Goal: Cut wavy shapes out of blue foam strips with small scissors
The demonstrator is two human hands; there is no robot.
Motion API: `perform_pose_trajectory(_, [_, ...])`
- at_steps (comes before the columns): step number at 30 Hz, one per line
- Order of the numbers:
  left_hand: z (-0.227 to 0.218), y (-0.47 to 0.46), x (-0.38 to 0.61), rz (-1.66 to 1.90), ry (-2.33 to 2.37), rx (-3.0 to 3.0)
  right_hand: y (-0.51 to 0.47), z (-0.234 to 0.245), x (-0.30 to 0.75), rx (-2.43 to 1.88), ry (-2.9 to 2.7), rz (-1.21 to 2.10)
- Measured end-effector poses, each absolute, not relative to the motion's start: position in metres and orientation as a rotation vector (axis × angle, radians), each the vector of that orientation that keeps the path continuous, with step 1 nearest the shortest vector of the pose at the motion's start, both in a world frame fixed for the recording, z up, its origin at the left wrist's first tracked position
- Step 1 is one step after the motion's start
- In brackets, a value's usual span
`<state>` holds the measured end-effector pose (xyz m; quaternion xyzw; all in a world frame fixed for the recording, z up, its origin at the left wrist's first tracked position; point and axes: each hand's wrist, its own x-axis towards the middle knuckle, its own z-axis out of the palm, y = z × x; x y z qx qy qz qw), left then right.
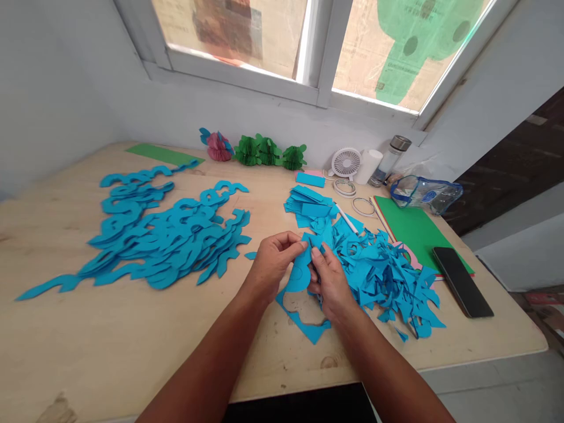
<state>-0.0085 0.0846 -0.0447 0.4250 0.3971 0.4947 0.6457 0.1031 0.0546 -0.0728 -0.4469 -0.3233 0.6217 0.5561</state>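
Observation:
Between my two hands is a piece of blue paper with a rounded, partly cut edge. My left hand pinches its upper left side between thumb and fingers. My right hand is closed on the paper's upper right side; something dark shows by its curled fingers, too hidden to make out. Below them a curved blue offcut lies on the table. Beside my right hand spreads a heap of blue paper scraps. Left of my hands lies a pile of wavy blue paper cutouts.
Blue paper rectangles, a white pen, tape rolls and a small fan stand or lie behind. Green paper and a phone are at right. Green folded paper figures line the wall.

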Motion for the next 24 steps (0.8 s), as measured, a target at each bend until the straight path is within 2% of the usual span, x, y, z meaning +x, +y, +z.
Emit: perform_pose_trajectory(24, [-0.0502,0.0872,-0.0103,1.099,0.900,0.966,0.0545,-0.0727,0.1034,-1.057,-0.761,1.476])
